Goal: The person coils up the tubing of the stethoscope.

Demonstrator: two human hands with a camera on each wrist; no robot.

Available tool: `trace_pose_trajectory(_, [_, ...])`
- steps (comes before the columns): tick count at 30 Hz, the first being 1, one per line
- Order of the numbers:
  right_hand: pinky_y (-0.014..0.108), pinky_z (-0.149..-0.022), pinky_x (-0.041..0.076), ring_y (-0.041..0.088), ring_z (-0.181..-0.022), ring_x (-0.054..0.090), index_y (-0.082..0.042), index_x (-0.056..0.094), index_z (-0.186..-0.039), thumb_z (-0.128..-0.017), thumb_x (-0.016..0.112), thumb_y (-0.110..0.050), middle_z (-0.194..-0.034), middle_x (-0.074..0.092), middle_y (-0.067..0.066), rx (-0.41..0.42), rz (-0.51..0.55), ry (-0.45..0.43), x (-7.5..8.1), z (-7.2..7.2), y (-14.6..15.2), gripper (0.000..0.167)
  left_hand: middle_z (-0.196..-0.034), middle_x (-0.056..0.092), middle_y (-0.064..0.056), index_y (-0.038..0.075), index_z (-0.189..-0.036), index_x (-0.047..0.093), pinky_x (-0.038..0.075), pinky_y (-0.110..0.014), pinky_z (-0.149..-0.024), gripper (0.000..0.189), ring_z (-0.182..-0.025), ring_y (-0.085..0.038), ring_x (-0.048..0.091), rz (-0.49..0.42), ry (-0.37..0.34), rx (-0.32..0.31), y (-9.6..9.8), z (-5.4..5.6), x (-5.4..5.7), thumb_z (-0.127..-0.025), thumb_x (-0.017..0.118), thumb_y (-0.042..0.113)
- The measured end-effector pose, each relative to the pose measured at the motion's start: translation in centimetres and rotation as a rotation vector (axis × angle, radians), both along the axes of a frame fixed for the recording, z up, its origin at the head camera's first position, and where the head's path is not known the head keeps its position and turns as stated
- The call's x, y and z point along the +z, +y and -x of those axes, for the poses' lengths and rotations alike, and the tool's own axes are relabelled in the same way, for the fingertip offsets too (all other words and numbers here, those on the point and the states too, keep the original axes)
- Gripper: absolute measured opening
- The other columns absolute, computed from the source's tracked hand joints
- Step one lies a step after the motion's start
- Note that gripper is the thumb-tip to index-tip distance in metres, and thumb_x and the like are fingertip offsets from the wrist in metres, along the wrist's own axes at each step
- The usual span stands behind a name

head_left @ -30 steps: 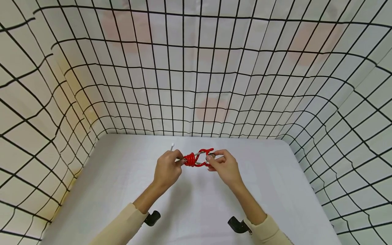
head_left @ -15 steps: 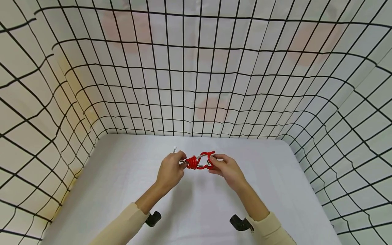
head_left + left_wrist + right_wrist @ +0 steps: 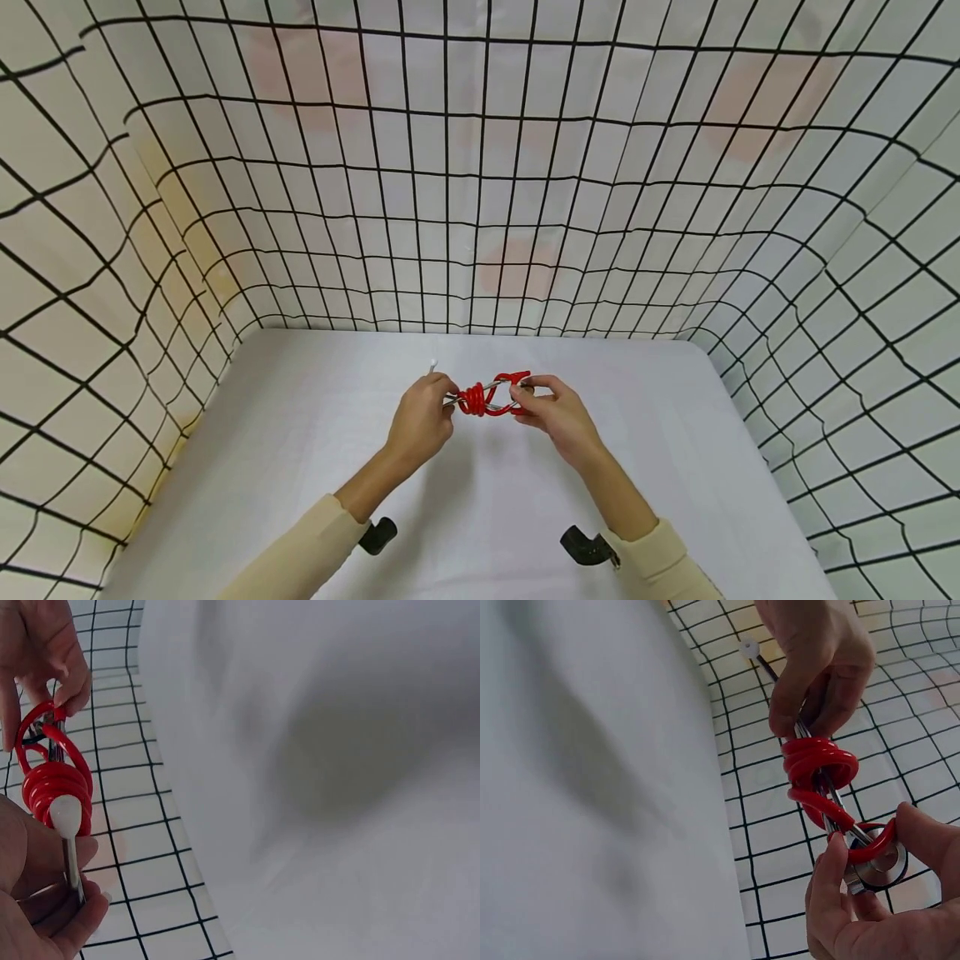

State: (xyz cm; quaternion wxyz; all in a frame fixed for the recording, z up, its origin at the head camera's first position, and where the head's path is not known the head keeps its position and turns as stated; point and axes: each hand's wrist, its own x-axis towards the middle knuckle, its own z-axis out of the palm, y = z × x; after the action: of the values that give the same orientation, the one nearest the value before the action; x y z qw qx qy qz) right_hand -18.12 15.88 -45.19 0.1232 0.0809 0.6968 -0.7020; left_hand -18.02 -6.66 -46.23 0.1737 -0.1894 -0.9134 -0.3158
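Note:
A stethoscope (image 3: 472,400) is held above the table between both hands. Its red tubing (image 3: 821,761) is wound in several coils around the metal ear tubes. My left hand (image 3: 422,419) pinches the metal ear tubes at the left end, where a white ear tip (image 3: 66,816) sticks out past the fingers. At the other end, my right hand (image 3: 564,423) grips the round metal chest piece (image 3: 885,868) along with a loop of the tubing beside it. Fingers partly hide the chest piece in the head view.
A white-covered table (image 3: 315,367) lies below the hands. Black grid netting (image 3: 480,192) surrounds its back and sides, with pale cloth behind. A black wrist-camera mount (image 3: 377,536) sits at the left sleeve, another mount (image 3: 587,547) at the right.
Both hands and the stethoscope have shifted slightly right and a little nearer the person. The right fingers have shifted on the chest piece and tubing loop. The coils stay wound.

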Motion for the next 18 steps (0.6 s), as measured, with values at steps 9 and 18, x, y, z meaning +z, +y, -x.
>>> trace_pose_trajectory(9, [0.039,-0.087,0.06,0.023,-0.091,0.073,0.003,0.046,-0.135,-0.094,0.074,-0.022,-0.111,0.066,0.018,-0.002,0.083,-0.031,-0.13,-0.23,-0.31,0.056,-0.103,0.061,-0.014,0.005,-0.08,0.078,0.05,-0.04,-0.085,0.016,-0.1,-0.03,0.053,-0.018,0.056,0.076,0.18,0.13,-0.13,-0.074,0.077,-0.01])
trace_pose_trajectory(18, [0.035,-0.08,0.061,0.02,-0.082,0.072,0.005,0.056,-0.128,-0.09,0.076,-0.015,-0.096,0.069,0.008,-0.03,0.069,0.021,0.11,-0.26,-0.45,0.047,-0.082,0.056,-0.006,0.011,-0.084,0.08,0.04,-0.031,-0.066,0.014,-0.077,-0.02,0.049,-0.071,0.012,0.089,-0.21,0.3,0.22,-0.075,0.084,0.001])
